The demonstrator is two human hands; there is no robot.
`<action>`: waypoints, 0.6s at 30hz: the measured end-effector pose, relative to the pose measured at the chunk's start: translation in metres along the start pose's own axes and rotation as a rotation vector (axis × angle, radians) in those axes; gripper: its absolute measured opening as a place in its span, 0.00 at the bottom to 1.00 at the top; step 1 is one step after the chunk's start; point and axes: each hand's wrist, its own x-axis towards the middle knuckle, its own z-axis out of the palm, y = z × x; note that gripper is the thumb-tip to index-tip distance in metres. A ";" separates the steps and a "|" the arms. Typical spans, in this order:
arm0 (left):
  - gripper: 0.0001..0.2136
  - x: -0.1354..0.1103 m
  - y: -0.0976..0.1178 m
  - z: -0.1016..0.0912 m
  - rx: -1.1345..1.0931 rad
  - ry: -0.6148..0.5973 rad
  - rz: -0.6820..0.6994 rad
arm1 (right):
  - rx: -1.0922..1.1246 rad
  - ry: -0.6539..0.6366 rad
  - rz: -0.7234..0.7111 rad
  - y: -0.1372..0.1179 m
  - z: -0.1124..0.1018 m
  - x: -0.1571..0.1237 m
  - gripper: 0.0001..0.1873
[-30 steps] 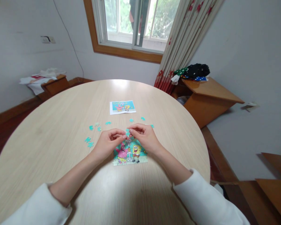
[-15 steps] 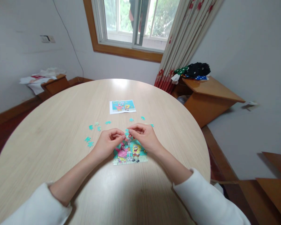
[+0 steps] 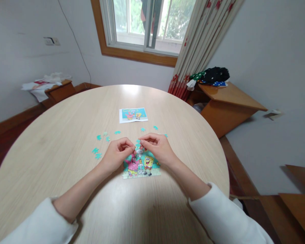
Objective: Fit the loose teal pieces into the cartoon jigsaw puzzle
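A partly assembled jigsaw puzzle (image 3: 133, 166) lies on the table, showing a pink starfish, a yellow sponge and a pale squid-like figure on turquoise. Above its top edge, small turquoise puzzle pieces (image 3: 138, 142) show between my two hands. My left hand (image 3: 119, 154) is closed, thumb and forefinger pinched at the left side of these pieces. From the right, my right hand (image 3: 156, 147) pinches at the same pieces with thumb and forefinger. The fingers hide part of the puzzle's upper edge, so the exact joint cannot be made out.
A printed picture (image 3: 133, 115) of the same characters lies beyond the puzzle. Several loose pieces (image 3: 98, 156) are scattered to the left, others (image 3: 155, 127) behind my right hand. The round wooden table (image 3: 53, 142) stands before a window; a wooden cabinet (image 3: 231, 98) holds cloths at right.
My hands stay pinched at the top of the puzzle, shifting only very slightly. A little more of the squid-like figure's head shows between them. The view moved a touch.
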 end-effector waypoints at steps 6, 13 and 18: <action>0.11 -0.002 0.004 -0.002 0.172 0.158 0.141 | 0.006 0.002 0.014 -0.002 0.000 0.000 0.08; 0.14 -0.011 0.003 0.002 0.428 0.172 0.403 | 0.028 0.023 0.071 -0.001 -0.002 0.003 0.08; 0.15 -0.012 0.001 0.001 0.453 0.205 0.438 | 0.034 0.044 0.108 -0.001 -0.002 0.003 0.08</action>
